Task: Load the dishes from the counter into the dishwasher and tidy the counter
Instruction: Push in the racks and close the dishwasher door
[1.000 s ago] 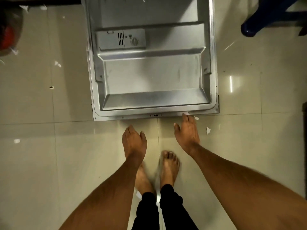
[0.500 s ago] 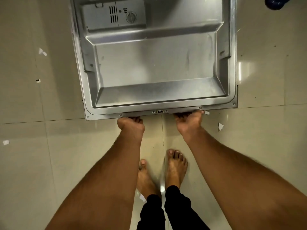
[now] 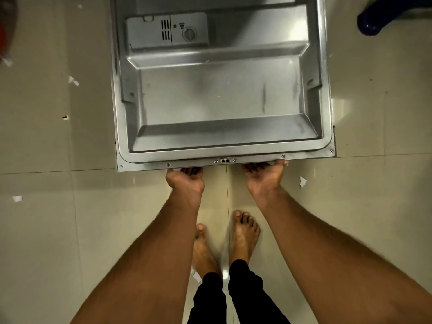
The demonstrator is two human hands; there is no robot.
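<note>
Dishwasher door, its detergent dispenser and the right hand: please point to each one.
dishwasher door (image 3: 222, 94), head view, flat inner panel.
detergent dispenser (image 3: 167, 31), head view, its grey cover.
right hand (image 3: 266, 175), head view, upturned palm under the door edge.

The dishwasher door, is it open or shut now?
Open. The door lies folded down, its inner steel face up, with both hands under its front edge.

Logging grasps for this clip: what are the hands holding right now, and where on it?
Both hands, left and right, grip the open dishwasher door at its near front edge, either side of the latch, fingers curled underneath it.
</note>
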